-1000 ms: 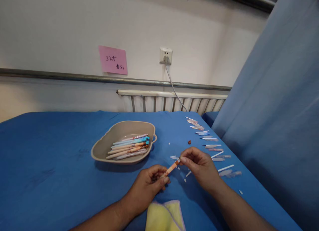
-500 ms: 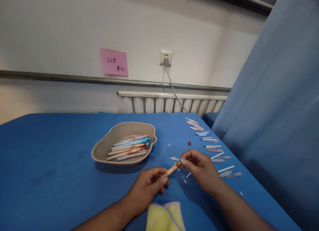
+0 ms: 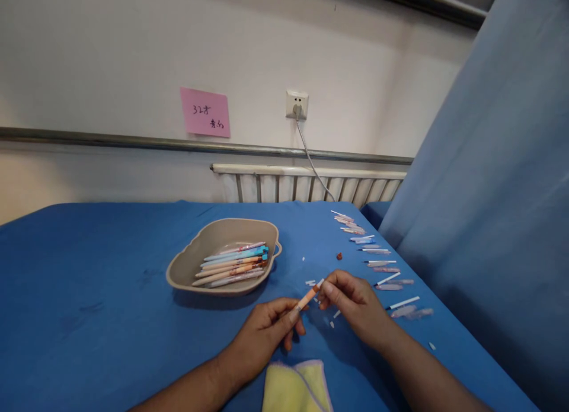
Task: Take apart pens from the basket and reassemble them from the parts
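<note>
Because it looks like thin plastic, the orange pen point(image 3: 306, 298) is prob. light, stiff & slightly slick, its tip end more fragile, so best held mid-barrel. It's tilted above the blue cover point(image 3: 111, 341), L hand point(image 3: 267, 329) closed on its lower barrel, R hand point(image 3: 355, 308) pinching its upper end. Counts: 1 pen held; 1 brown piece point(image 3: 339, 256) beyond; 1 yellow cloth point(image 3: 293, 391) near; 1 tub point(image 3: 189, 255) w/ approx. 8 pens point(image 3: 231, 271), overlapped, exact no. unclear; white bits & pen parts point(image 3: 404, 311) to the R, too small/blurred to count; 1 pink note point(image 3: 205, 112) & 1 socket point(image 3: 297, 104) on wall.
</note>
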A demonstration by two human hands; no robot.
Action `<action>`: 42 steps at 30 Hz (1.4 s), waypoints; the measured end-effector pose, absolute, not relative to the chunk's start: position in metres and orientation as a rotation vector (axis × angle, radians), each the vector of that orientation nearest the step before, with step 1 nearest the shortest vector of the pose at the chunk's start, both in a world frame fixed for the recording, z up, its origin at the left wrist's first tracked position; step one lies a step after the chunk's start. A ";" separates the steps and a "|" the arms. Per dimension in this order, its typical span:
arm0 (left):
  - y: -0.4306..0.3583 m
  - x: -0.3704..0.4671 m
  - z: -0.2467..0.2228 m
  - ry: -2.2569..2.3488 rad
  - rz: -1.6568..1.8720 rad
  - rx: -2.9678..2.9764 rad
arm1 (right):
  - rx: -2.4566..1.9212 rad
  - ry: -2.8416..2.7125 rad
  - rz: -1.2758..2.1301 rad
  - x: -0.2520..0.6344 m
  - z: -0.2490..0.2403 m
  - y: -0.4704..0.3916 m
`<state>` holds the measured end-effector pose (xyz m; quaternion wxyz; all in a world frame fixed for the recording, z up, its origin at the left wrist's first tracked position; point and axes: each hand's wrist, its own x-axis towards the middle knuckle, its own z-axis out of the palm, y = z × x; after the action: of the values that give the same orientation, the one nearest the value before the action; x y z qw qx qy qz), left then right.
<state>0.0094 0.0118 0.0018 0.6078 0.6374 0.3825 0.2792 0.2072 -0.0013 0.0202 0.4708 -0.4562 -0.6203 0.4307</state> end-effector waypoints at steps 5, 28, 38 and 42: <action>0.011 0.009 0.002 0.879 0.634 1.498 | -1.037 -1.352 1.110 0.208 0.015 0.005; 0.015 0.013 0.005 1.012 0.692 1.472 | -1.873 -1.894 0.379 0.262 -0.019 0.044; 0.010 0.014 0.009 1.006 0.657 1.480 | -1.117 -1.222 1.134 0.223 0.004 0.023; 0.011 0.013 0.009 0.996 0.664 1.474 | -0.993 -1.107 1.290 0.211 0.011 0.013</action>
<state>0.0130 0.0108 0.0087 0.5822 0.6310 0.4266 0.2843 0.2106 0.0128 0.0113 0.5535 -0.4203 -0.4682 0.5456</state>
